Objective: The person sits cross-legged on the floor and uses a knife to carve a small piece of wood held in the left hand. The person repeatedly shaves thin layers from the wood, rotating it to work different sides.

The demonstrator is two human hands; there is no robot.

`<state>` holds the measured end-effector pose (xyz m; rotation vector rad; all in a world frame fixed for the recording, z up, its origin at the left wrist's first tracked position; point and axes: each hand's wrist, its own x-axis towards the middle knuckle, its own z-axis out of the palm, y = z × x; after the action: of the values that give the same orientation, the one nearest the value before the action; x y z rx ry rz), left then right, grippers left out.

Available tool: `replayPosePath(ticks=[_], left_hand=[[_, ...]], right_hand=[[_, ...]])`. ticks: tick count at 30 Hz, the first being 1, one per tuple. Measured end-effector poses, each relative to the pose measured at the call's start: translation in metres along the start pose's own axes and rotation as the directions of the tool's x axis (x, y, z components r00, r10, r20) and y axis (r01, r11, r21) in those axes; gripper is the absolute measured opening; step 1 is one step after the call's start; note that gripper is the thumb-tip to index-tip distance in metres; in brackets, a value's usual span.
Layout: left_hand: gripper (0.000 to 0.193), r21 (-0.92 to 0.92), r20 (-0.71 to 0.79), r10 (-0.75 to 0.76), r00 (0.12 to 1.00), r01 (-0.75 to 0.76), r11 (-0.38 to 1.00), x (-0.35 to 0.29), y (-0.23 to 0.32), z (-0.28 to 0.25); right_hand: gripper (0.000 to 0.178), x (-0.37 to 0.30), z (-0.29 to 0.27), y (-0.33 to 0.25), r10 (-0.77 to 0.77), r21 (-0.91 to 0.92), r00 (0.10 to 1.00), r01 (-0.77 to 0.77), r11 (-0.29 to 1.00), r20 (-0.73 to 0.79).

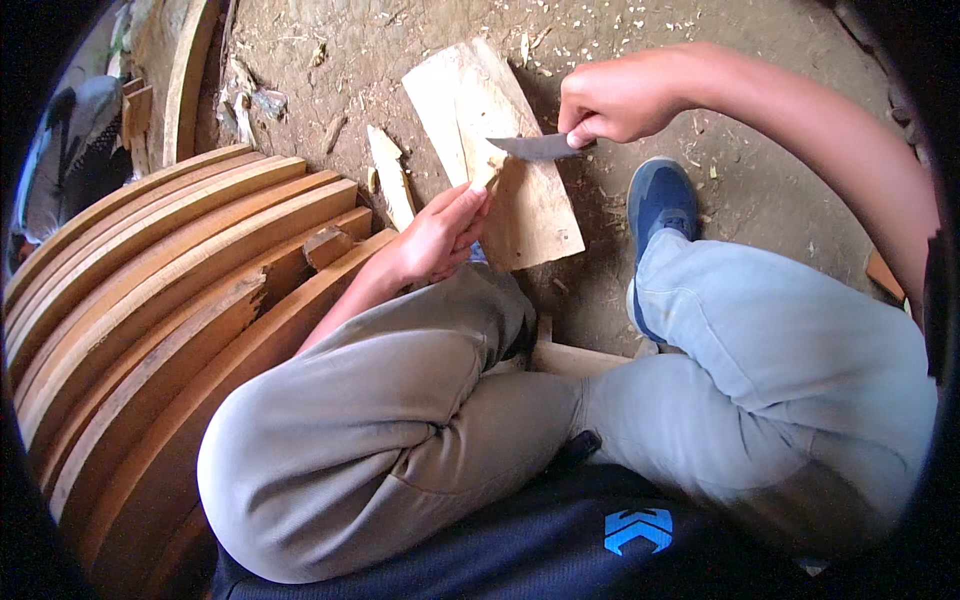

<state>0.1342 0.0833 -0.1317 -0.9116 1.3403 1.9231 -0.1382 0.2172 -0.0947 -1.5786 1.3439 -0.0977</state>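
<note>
My right hand [622, 97] is closed around the handle of a knife [540, 147], whose dark blade points left. Between the fingers of my left hand [445, 232] is a small pale piece of wood [488, 168], held over a wooden board [520, 205] on the ground. The blade's tip lies at the upper end of the small piece; whether it cuts into it I cannot tell. A split, jagged wood piece [392, 178] rests on the ground left of the board.
Several long wooden beams [200, 255] lie side by side at the left, close to my left forearm. Wood chips are scattered over the dirt floor [350, 60]. My blue shoe [662, 200] stands right of the board. A crumpled clear plastic scrap [268, 101] lies at the upper left.
</note>
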Motion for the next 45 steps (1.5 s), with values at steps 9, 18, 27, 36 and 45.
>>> replayPosePath(ticks=[9, 18, 27, 36, 45], left_hand=[[0.046, 0.169, -0.034, 0.026, 0.999, -0.02, 0.985, -0.006, 0.006, -0.004], [0.053, 0.11, 0.004, 0.097, 0.995, -0.097, 0.989, -0.015, 0.022, -0.007], [0.046, -0.024, -0.095, 0.095, 0.991, -0.098, 0.995, -0.008, 0.025, -0.005], [0.044, 0.153, -0.118, 0.074, 0.99, -0.055, 0.987, -0.006, 0.023, -0.007], [0.044, 0.198, -0.048, -0.032, 0.998, 0.041, 0.979, -0.007, 0.022, -0.004]], right_hand=[[0.026, -0.011, 0.018, 0.005, 0.034, 0.122, 0.952, 0.004, 0.993, -0.304], [0.018, -0.027, 0.063, 0.015, 0.329, 0.264, 0.746, -0.209, 0.941, -0.58], [0.031, -0.008, 0.067, 0.01, 0.295, 0.342, 0.716, -0.083, 0.936, -0.632], [0.02, -0.015, 0.06, -0.01, 0.248, 0.1, 0.845, -0.228, 0.969, -0.473], [0.02, -0.01, 0.069, -0.02, 0.168, -0.1, 0.876, -0.237, 0.966, -0.452]])
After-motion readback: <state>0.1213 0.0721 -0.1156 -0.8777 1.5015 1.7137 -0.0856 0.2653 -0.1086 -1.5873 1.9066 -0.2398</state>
